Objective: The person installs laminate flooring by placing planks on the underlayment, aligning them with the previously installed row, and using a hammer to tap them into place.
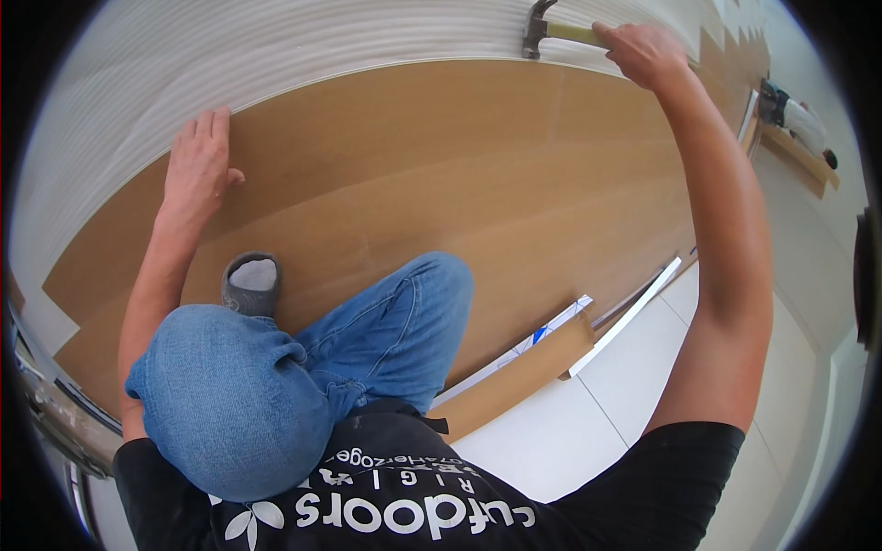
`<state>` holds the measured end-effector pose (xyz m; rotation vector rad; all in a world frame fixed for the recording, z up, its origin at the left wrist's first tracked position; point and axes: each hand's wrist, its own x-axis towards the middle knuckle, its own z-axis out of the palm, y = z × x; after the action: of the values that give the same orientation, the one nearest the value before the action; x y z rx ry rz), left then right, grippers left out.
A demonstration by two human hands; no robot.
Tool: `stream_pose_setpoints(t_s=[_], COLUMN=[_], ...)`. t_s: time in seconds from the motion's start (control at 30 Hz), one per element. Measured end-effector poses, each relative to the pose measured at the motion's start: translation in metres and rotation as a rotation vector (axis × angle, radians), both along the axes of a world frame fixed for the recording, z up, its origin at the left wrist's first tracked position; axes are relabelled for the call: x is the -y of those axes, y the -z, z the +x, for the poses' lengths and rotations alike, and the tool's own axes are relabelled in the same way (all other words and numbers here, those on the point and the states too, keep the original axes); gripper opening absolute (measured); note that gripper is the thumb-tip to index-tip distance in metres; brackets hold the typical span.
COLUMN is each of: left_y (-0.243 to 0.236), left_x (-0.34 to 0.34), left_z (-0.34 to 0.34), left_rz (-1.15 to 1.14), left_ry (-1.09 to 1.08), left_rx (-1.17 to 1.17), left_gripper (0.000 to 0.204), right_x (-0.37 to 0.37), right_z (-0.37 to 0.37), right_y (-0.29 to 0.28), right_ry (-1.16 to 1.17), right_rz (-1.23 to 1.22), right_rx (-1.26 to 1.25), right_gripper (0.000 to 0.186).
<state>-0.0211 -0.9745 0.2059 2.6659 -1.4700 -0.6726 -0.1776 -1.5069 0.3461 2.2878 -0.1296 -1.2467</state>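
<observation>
My right hand point(646, 53) grips a claw hammer point(571, 33) by its yellow-green handle. The dark metal hammer head is over the far edge of the wood-look floor planks point(459, 156), beside the white underlay; whether it touches them I cannot tell. On the left, my left hand point(199, 151) rests on the planks with its fingers stretched out toward that same edge. Ribbed white underlay point(303, 46) covers the floor past the edge.
A loose wood-look board point(524, 381) and white packaging strips point(625, 317) lie over white floor tiles point(597, 413) at the right. My foot in a grey shoe point(251, 285) stands on the planks. Another person point(799, 119) is at the far right near a cardboard-coloured piece point(799, 158).
</observation>
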Motion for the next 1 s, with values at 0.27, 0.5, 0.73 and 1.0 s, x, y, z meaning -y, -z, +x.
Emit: stream_pose_setpoints(t_s=[0.27, 0.5, 0.73, 1.0], left_y=[0.001, 0.006, 0.011, 0.039], left_x=[0.000, 0.006, -0.009, -0.011], left_z=[0.001, 0.008, 0.014, 0.015], left_rz=[0.027, 0.020, 0.047, -0.120], left_ry=[0.014, 0.039, -0.022, -0.018], left_rx=[-0.003, -0.029, -0.189, -0.190], left_gripper=[0.092, 0.093, 0.061, 0.053], right_x=[0.018, 0.023, -0.009, -0.228], right_z=[-0.004, -0.007, -0.083, -0.331], right_y=[-0.001, -0.001, 0.015, 0.133], right_ry=[-0.038, 0.017, 0.428, 1.571], right_rz=[0.030, 0.040, 0.112, 0.466], right_rx=[0.049, 0.046, 0.488, 0.959], right_gripper=[0.029, 0.028, 0.037, 0.058])
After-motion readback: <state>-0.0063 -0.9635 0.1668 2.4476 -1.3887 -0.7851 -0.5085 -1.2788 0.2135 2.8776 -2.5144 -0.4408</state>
